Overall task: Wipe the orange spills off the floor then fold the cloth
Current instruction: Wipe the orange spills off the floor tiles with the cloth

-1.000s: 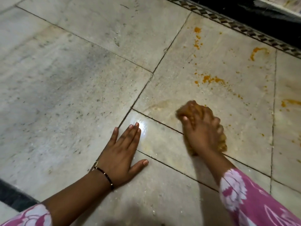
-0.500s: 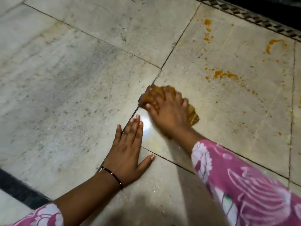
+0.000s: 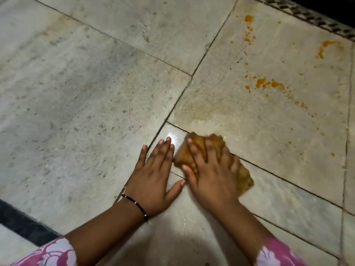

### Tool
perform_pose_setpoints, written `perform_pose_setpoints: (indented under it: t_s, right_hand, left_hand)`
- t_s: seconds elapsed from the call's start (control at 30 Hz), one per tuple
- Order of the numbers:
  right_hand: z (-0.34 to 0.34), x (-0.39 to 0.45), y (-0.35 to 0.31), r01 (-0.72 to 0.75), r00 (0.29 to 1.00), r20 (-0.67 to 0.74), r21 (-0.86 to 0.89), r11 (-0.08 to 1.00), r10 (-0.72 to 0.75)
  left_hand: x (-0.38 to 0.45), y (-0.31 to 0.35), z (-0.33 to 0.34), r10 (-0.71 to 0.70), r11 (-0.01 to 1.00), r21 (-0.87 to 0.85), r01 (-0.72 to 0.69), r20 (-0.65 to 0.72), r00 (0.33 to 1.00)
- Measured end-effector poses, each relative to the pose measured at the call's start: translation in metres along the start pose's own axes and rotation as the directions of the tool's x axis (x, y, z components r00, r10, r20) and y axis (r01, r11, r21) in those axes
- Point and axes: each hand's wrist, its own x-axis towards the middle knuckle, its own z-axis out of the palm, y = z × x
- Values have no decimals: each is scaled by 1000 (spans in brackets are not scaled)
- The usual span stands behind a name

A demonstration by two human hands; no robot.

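Observation:
An orange-stained bunched cloth (image 3: 244, 178) lies on the pale tiled floor (image 3: 86, 93), across a tile joint. My right hand (image 3: 209, 175) lies on top of it, fingers spread and bent over the wad, thumb at its left side, gripping and pressing it down. My left hand (image 3: 153, 175) rests flat on the floor just left of the cloth, fingers straight, with a thin dark bracelet at the wrist. Orange spills show further right: a streak of blobs (image 3: 269, 84), drops near the top (image 3: 249, 29) and a curved smear (image 3: 324, 48). A faint yellowish film (image 3: 201, 110) sits above the cloth.
A patterned border strip (image 3: 317, 18) and a dark threshold run along the top right corner. A dark band (image 3: 23, 221) crosses the floor at the lower left. Small orange specks (image 3: 333, 154) dot the tile at the right.
My right hand has swept the cloth left and then back toward me, ending beside my left hand. The left hand has stayed planted on the floor.

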Motion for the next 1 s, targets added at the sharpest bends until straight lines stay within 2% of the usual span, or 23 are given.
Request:
perform_pose_setpoints:
  t_s: [0.03,0.1,0.2,0.33,0.4,0.47,0.53,0.63,0.7,0.77,0.83,0.9,1.0]
  right_hand:
    - [-2,20,-5,38,999,-16,21,999,-38]
    - [-10,66,3,22,1000,0,44,999,-22]
    - [-17,99,49,-128,992,-11,73,989,129]
    - [-17,43,106,-345,933,-79,74,935,351]
    - [-11,-5,103,-444,893,-50,55,894,447]
    - [-4,-36,73,-485,875,12,12,875,485]
    - [-1,-39,32,-430,902,53,21,902,429]
    - [-2,2,2,-211,977,41,84,974,209]
    - [-8,40,13,-120,993,26,83,989,118]
    - [-13,67,41,-123,992,5,93,988,123]
    - [-14,68,74,-179,982,-36,113,977,184]
    - [-15,43,104,-297,950,-66,123,947,306]
    - [-10,-21,105,-539,831,-76,140,831,552]
  left_hand:
    - [0,-1,0,-6,1000,-1,6,1,1000]
    - [0,-2,-2,-9,1000,2,9,6,1000]
    - [-1,-2,-2,0,1000,-2,0,18,1000]
    - [-1,-2,-1,-1,1000,-6,1,26,1000]
    - [-2,-2,0,-3,1000,-6,3,18,1000]
    - [-2,-1,0,-5,1000,-9,5,9,1000]
    - [-1,0,-1,-5,1000,-9,5,1,1000]
    - [-1,1,-1,-9,1000,2,9,-4,1000]
    - [0,0,-2,-11,1000,5,12,-5,1000]
    - [0,-1,-2,-10,1000,-1,10,-10,1000]
    - [0,-1,-3,-9,1000,-6,9,-10,1000]
    - [-1,-1,-3,-6,1000,-11,6,-6,1000]
    - [-1,-1,-3,-13,1000,-5,13,-4,1000]
